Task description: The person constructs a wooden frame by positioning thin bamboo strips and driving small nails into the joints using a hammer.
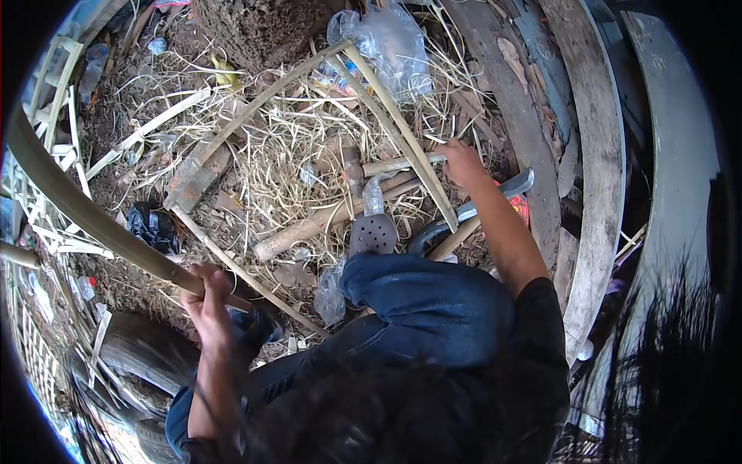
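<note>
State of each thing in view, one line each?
Left hand: closed on pole
Pole: held near one end
Right hand: closed on hammer
Hammer: held by handle
Blade: bare, partly hidden by right forearm
Shavings: strewn
Clear bag: crumpled
Black bag: crumpled
Clog: worn

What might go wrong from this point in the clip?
The right forearm passes over a curved, blade-like tool, so a careless move might cut it.
The hammer in the right hand has its head near the clog; a loose swing could strike it.
Only the left hand grips the long pole, whose far end might swing.
</note>
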Demonstrator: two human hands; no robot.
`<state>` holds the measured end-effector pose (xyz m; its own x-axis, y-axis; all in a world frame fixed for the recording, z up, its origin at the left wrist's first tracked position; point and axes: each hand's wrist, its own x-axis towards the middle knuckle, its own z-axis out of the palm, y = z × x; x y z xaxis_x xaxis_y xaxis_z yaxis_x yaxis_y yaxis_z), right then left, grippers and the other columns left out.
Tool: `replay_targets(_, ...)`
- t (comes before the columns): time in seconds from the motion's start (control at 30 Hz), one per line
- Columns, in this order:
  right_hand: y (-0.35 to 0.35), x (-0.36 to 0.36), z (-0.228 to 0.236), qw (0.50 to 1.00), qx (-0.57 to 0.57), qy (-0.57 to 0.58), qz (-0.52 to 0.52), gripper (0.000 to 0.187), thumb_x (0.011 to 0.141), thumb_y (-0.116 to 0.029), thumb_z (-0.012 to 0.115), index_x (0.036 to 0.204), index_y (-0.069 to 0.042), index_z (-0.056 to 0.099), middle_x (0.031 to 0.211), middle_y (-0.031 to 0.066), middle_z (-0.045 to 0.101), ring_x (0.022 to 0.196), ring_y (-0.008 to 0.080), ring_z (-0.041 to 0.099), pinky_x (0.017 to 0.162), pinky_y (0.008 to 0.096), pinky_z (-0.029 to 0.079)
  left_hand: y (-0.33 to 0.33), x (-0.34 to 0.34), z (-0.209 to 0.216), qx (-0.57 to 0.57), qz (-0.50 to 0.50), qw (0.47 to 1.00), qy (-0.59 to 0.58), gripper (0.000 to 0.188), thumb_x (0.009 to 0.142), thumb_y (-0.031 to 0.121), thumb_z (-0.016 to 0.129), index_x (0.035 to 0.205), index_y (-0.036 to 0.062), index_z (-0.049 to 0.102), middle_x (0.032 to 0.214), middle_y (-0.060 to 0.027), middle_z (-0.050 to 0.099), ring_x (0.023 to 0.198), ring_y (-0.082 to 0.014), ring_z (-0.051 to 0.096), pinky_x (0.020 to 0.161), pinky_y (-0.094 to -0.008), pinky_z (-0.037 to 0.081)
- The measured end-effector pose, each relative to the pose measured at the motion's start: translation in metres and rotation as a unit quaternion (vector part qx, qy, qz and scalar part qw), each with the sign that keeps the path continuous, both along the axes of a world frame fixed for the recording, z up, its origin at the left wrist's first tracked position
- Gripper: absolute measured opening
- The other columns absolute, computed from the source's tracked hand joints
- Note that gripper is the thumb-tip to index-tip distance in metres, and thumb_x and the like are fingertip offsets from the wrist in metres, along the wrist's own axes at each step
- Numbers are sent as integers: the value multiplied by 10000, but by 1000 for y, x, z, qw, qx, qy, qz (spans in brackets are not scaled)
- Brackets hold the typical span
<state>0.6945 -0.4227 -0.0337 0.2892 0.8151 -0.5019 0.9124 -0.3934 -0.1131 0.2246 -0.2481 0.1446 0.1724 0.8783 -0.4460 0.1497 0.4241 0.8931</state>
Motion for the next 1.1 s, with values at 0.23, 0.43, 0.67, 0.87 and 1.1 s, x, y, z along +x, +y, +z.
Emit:
replay_targets(0.23,13,6,20,992,-55,-40,108,346,783,-222,736,1086,-105,618,1101,111,612,1108,283,560,915,426,460,3,47,-30,-1,-64,998,-3,299,824,-14,560,626,90,361,636,1,421,569,-86,380,531,-254,311)
replay_targets(0.43,11,30,75,975,74,-94,185,302,818,-315,711,1010,-116,589,964,41,607,1002,233,579,904,397,426,-28,45,-73,-139,-129,981,39,385,865,-6,596,609,132,344,601,42,431,558,-58,383,526,-261,333)
replay_targets(0.67,29,60,177,934,64,-258,241,383,809,-368,702,1066,-108,590,1018,39,573,1065,214,526,1067,427,346,-55,23,-145,16,-231,953,197,217,779,88,756,754,28,549,667,-17,522,610,-152,524,576,-316,431)
replay_targets(0.87,-5,75,250,907,36,-403,114,384,839,-358,665,1082,-73,583,1059,65,592,1049,244,534,1072,472,344,-57,1,-152,181,-300,908,228,410,715,138,805,1047,-29,630,1051,-197,638,886,-366,643,775,-399,520)
replay_targets(1.1,-82,28,253,903,79,-406,-113,376,887,-371,654,1046,-33,608,905,141,641,869,343,619,893,460,456,-42,2,-162,159,-470,780,380,698,776,276,746,1330,31,399,1178,-203,640,847,-360,694,677,-450,559)
